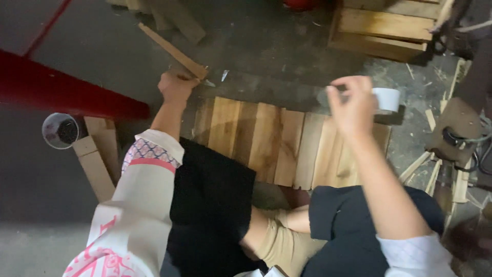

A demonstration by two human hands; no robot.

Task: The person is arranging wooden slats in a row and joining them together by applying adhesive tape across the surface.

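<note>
While I watch from above:
Left hand (177,86): I see it clamped on a long flat wooden slat (171,51).
Right hand (353,107): gripping a white roll of tape (387,99).

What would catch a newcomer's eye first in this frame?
Probably the panel of wooden planks laid side by side on the floor, mid-frame. Above its left corner the left hand grips a wooden strip; at upper right the right hand holds up a white tape roll. A red beam crosses the left edge.
</note>
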